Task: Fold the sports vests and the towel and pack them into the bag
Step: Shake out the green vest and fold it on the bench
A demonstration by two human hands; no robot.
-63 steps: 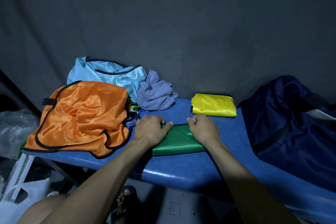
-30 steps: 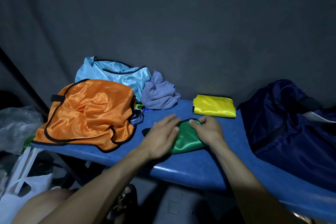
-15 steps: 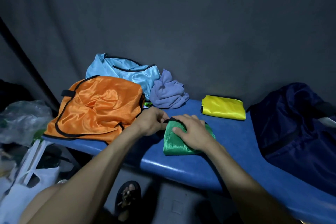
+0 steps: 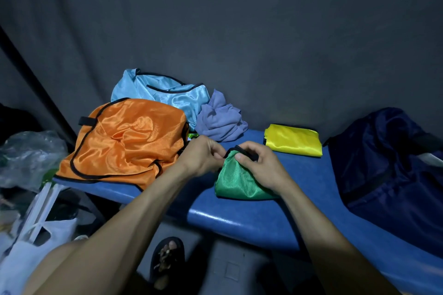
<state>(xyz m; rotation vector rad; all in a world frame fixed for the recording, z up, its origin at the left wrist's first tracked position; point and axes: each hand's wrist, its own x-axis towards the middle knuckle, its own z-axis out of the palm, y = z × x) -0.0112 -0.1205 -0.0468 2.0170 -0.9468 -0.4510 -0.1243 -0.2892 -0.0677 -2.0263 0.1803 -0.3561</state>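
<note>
A blue padded desk (image 4: 251,220) is carrying the gear against a dark grey backdrop, with a navy bag (image 4: 388,175) slumping at its right end, its contents not showing from this angle. An orange vest (image 4: 129,141) with black trim is lying crumpled and unfolded at the left end, overlapping a light blue vest (image 4: 167,93) bunched behind it. A lavender towel (image 4: 220,120) is sitting in a heap just beside the blue one. A yellow vest (image 4: 293,140) is resting folded into a neat rectangle near the back edge, between the towel and the bag. At the front centre, a green vest (image 4: 236,183) is lying folded small on the desk, its shiny mesh gathered into a compact bundle with a black hem at the top. The person's right hand (image 4: 261,165) is gripping that top, fingers curled over the hem, while the left hand (image 4: 203,155) is pinching the same edge from the left.
</note>
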